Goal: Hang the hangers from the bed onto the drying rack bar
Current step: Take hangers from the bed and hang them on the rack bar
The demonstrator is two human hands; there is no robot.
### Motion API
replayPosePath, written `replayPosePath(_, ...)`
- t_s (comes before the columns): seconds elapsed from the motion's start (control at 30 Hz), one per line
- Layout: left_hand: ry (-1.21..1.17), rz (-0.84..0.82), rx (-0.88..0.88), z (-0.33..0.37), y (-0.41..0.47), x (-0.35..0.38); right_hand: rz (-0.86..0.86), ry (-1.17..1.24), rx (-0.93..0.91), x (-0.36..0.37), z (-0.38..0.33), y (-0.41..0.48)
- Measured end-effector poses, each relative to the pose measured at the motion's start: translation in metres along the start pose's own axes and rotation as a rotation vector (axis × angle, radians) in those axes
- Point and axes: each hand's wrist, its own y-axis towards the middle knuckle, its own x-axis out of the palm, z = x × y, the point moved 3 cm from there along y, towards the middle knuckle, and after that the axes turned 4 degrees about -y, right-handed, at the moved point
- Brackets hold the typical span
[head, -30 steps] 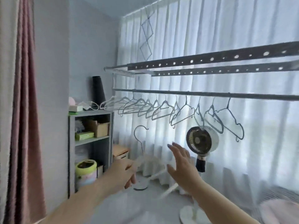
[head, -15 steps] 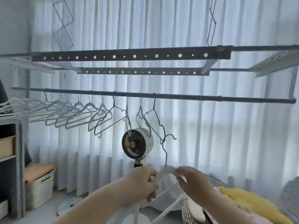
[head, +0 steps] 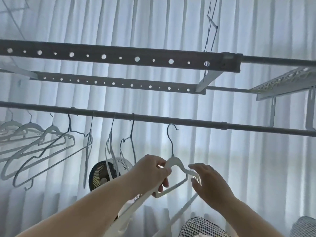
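A white hanger (head: 177, 165) stands upright, its dark metal hook (head: 171, 132) just below the drying rack bar (head: 188, 123) and not yet on it. Further left, several pale hangers (head: 56, 144) hang from that bar.

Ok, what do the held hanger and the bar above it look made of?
Hanger: body looks like matte white plastic, flat and pale; its hook is thin dark wire, likely metal. Bar: dark round tube with joint collars, probably coated metal; backlight hides the finish.
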Motion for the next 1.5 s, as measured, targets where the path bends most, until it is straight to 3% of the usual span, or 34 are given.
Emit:
replayPosePath(0.3, 0.116, 0.252, -0.042, -0.004, 0.071, -0.02, 0.199, -0.04, -0.128, -0.013, 0.023, 0.097)
replayPosePath(0.5, 0.195, 0.38, -0.087, 0.0, 0.111, -0.025, 0.164, -0.194, -0.133, -0.013, 0.043, 0.141)
replayPosePath(0.7, 0.312, 0.411, -0.186, -0.016, 0.132, -0.015, 0.035, -0.238, -0.123, -0.003, 0.059, 0.151)
replayPosePath(1.5, 0.368, 0.513, -0.374, -0.041, 0.181, -0.007, 0.059, -0.26, -0.248, 0.002, 0.07, 0.157)
